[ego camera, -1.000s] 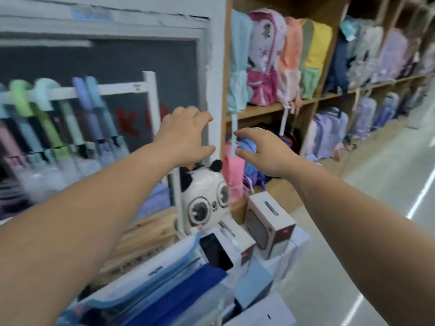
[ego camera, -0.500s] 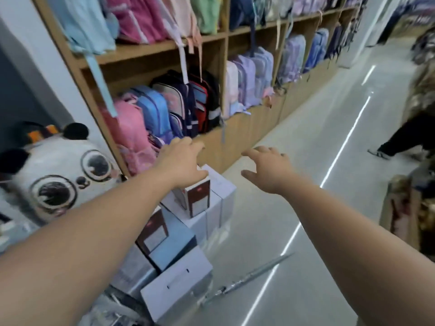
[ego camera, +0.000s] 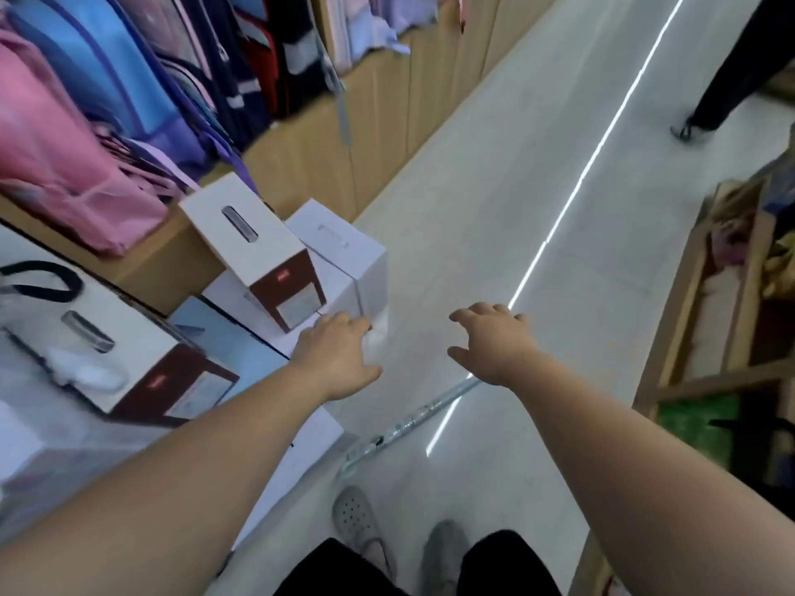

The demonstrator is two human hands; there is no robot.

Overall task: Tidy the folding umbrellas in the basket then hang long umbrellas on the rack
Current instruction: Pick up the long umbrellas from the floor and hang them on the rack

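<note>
A long, slim umbrella in a clear wrapper [ego camera: 408, 423] lies on the pale floor, running diagonally from near my feet up to my right wrist. My right hand [ego camera: 494, 348] hovers above its upper end, fingers spread, holding nothing. My left hand [ego camera: 337, 354] reaches out beside it, over the edge of the white boxes, fingers loosely apart and empty. The umbrella's far end is hidden behind my right hand. The umbrella rack and the basket are out of view.
White and dark-red boxes [ego camera: 275, 268] are stacked at the left by the floor. Backpacks [ego camera: 64, 157] fill a wooden shelf unit [ego camera: 387, 105] behind them. Another wooden shelf [ego camera: 714, 320] stands at the right. A person's leg [ego camera: 727, 79] is in the aisle ahead. My feet [ego camera: 395, 535] are below.
The view has swung away from the umbrella rack, right and down to the floor. Both hands have dropped toward the umbrella lying there, which now sits closer and directly under my right hand.
</note>
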